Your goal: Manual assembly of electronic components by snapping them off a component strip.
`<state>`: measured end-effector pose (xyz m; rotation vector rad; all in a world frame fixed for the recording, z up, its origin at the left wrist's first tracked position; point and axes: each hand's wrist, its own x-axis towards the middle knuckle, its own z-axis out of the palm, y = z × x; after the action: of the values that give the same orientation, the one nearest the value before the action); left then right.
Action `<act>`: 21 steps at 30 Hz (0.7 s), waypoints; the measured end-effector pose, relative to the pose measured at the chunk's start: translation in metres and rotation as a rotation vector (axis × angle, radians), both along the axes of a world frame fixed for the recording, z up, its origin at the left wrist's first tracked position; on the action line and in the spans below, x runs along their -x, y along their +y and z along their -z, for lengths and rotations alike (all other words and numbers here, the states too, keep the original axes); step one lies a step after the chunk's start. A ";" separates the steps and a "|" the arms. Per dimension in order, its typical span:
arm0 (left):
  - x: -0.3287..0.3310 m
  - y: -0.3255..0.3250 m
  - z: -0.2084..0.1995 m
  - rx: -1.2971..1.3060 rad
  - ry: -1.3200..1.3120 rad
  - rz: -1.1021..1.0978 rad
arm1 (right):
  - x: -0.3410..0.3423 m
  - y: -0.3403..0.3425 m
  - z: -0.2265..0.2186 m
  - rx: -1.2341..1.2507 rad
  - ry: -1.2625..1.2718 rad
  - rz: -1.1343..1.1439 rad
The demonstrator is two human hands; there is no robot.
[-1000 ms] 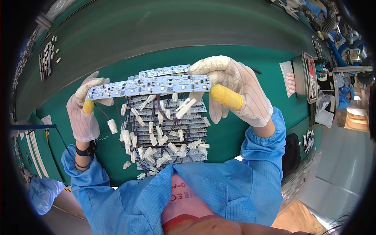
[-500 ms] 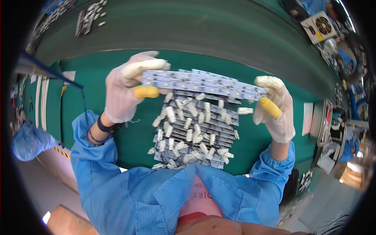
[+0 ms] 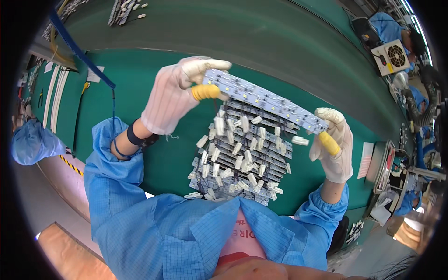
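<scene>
A long pale LED circuit board [image 3: 264,100] with small yellowish LEDs is held up between both hands, its right end lower than its left. My left hand [image 3: 170,95], in a white striped glove with a yellow thumb cover, pinches the left end. At the other end, my right hand [image 3: 335,147], gloved the same way, grips the board between fingers and thumb. Beneath it lies an overlapping pile of similar boards [image 3: 275,173] with dark wires and white plug connectors [image 3: 238,148]. One white connector [image 3: 300,140] sits apart, near my right hand.
A green mat [image 3: 163,172] covers the bench. A blue coiled cord [image 3: 79,51] hangs at the left, beside long white strips [image 3: 55,95]. More boards [image 3: 122,11] lie at the far left. To the right are a metal-edged tray [image 3: 382,163] and a white fan box [image 3: 391,57].
The board has tilted, its right end dropping, and sits further right in the picture with both hands still on it. The whole view has also shifted and turned slightly.
</scene>
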<state>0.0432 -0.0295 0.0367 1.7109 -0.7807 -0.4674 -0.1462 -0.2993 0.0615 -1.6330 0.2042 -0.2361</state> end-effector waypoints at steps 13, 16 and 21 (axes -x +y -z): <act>-0.005 0.001 0.010 0.162 -0.263 0.014 | -0.001 -0.014 0.006 -0.082 0.082 -0.025; -0.001 0.004 0.005 0.122 -0.250 0.074 | -0.001 -0.013 0.005 -0.194 0.097 -0.019; 0.002 0.002 0.006 0.139 -0.215 0.048 | 0.002 -0.013 0.008 -0.110 0.045 0.006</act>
<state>0.0412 -0.0278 0.0311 1.6315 -0.9882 -0.2573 -0.1479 -0.3126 0.0538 -1.5301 0.2519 -0.1895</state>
